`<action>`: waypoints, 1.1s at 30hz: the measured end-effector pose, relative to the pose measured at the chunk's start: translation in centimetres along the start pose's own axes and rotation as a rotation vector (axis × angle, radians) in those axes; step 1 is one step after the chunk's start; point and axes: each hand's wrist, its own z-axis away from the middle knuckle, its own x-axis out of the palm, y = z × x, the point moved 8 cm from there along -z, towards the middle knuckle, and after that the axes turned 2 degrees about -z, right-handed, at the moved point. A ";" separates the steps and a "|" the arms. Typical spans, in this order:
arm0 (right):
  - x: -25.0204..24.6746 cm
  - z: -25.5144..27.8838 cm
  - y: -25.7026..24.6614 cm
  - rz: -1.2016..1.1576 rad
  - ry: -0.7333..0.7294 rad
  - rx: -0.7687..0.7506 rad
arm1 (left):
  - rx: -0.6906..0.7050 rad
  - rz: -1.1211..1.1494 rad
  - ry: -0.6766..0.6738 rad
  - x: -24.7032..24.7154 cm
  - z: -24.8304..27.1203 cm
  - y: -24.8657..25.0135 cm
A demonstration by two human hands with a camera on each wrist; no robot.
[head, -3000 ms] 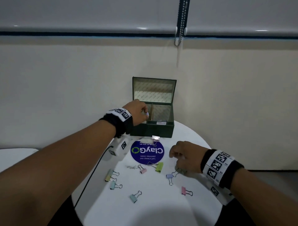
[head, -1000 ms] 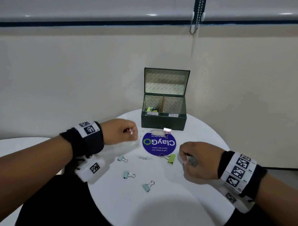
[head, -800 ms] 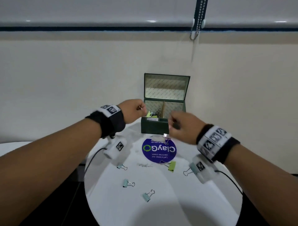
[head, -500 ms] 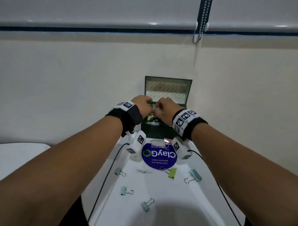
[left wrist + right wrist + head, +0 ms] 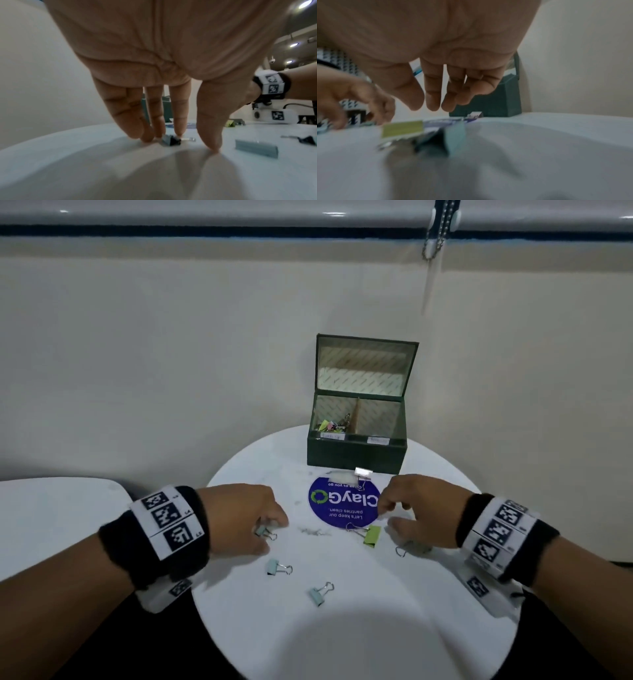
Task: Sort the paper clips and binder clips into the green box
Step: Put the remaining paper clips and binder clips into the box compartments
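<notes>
Head view shows my left hand (image 5: 239, 518) lowered onto the round white table (image 5: 342, 628), fingers straight, fingertips (image 5: 147, 138) touching down around a small blue binder clip (image 5: 170, 140) without gripping it. My right hand (image 5: 421, 508) hovers open just above the table, fingers relaxed and holding nothing, over another blue binder clip (image 5: 452, 138) with a green binder clip (image 5: 371, 535) just beside it. Two more blue binder clips (image 5: 274, 567) lie nearer me. At the table's far edge, the green box (image 5: 356, 457) stands open, with clips in its left compartment.
</notes>
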 end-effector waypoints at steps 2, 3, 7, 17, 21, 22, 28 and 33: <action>0.8 0.6 -1.5 0.005 0.002 -0.041 | -0.001 -0.010 0.033 0.0 -0.1 0.2; 0.9 0.8 -2.8 0.000 0.021 -0.086 | 0.003 -0.025 0.042 0.0 -0.3 0.3; 1.8 1.5 -8.4 -0.055 0.025 -0.289 | 0.018 -0.079 0.077 0.1 -0.8 1.2; 3.8 1.6 -13.0 0.016 -0.084 -0.413 | 0.027 0.267 0.069 -1.3 0.4 0.9; 0.4 0.6 -9.4 -0.294 0.086 -0.217 | 0.064 0.136 0.003 -0.1 1.2 2.0; -0.9 0.0 -7.8 -0.414 0.150 -0.167 | 0.073 0.075 0.000 0.2 1.4 2.3; -3.8 -3.2 3.2 -1.155 0.242 0.416 | 0.094 -0.154 0.023 0.6 1.8 4.2; -3.5 -5.5 1.8 -0.165 -0.038 0.280 | 0.112 -0.097 0.060 -0.1 0.7 3.4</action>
